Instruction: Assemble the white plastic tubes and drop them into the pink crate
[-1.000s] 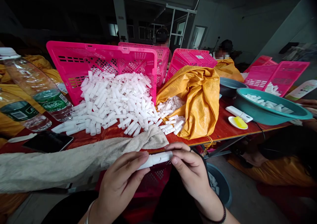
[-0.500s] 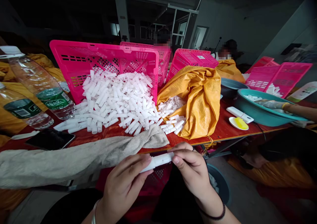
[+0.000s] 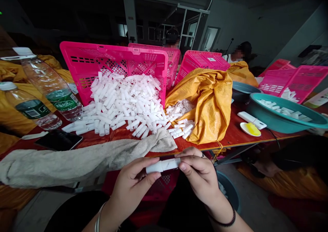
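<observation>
We are in a dim workshop, looking down over a red table (image 3: pixel 230 133) crowded with pink crates and white parts. Below its near edge we see a short white plastic tube (image 3: pixel 163 165) lying roughly level between two hands. The left hand (image 3: pixel 132 187) closes its grip on the tube's left end, thumb underneath and fingers curled over the top. The right hand (image 3: pixel 201 174) pinches the right end between thumb and forefinger, so both grips are clamped on the one tube. Just beyond the grips a grey cloth (image 3: pixel 84 160) lies along the table edge. Farther out, a heap of white tubes (image 3: pixel 125 104) spills from a tipped pink crate (image 3: pixel 112 59). To the right of it a yellow sack (image 3: pixel 207 105) holds more tubes. Off to the left of the grips stand two water bottles (image 3: pixel 51 86), with a dark phone (image 3: pixel 58 140) near them. Far right sits a teal basin (image 3: pixel 284 117).
</observation>
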Available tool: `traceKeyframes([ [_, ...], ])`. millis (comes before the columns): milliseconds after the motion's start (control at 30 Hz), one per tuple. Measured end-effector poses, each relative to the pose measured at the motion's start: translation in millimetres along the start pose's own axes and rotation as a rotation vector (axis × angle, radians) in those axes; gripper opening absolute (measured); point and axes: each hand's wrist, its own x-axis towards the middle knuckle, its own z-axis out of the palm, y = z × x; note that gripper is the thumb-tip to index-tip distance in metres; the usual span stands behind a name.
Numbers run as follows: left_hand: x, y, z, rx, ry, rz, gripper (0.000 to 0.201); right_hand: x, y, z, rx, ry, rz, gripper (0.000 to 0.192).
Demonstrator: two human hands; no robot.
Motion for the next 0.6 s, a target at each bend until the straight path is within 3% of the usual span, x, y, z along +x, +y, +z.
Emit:
traceKeyframes([
  [200,-3,1,-0.5,0.221,0.066,0.271,0.03,0,8,7,0.139,0.007,0.075,0.013],
  [467,-4,-3,3.7,0.209,0.074,0.193,0.028,-3,3,6,0.243,-0.193,0.274,0.035],
  [533,-6,-6,1.4,0.182,0.072,0.118,0.027,-5,11,3,0.372,-0.069,0.344,0.033],
  [600,-11,-14,-1.8,0.165,0.103,0.025,0.025,-8,19,-1,0.47,0.143,0.385,0.03],
])
